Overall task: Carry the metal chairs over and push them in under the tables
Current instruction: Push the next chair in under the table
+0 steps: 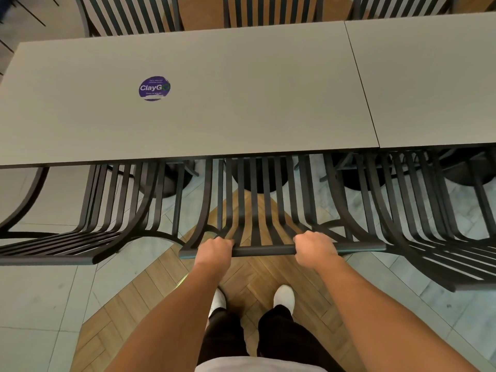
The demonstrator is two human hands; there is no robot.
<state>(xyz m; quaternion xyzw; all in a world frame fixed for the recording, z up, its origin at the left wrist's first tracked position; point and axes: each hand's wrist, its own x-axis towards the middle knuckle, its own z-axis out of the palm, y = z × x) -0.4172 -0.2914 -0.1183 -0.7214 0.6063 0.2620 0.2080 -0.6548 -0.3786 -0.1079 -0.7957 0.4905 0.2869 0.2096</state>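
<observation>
Two hands made the grip on the top rail of a dark slatted metal chair (255, 210): the left hand (214, 251) curled over the rail left of its middle, the right hand (315, 247) curled over it right of the middle, knuckles up. The chair stood directly in front of the person, its back slats rising toward the near edge of the grey rectangular worktop (201, 103), with the front of its seat hidden beneath that edge. Just beside it on the left stood a second dark slatted metal chair (88, 234), and on the right a third (418, 224), both also partly under the worktop edge. A round purple sticker (154, 88) lay on the worktop left of centre. A second grey worktop (429, 81) abutted the first on the right. More slatted chair backs (128, 14) showed along the far side. Below the arms, white shoes (284, 295) stood on the wooden herringbone floor (255, 275).
</observation>
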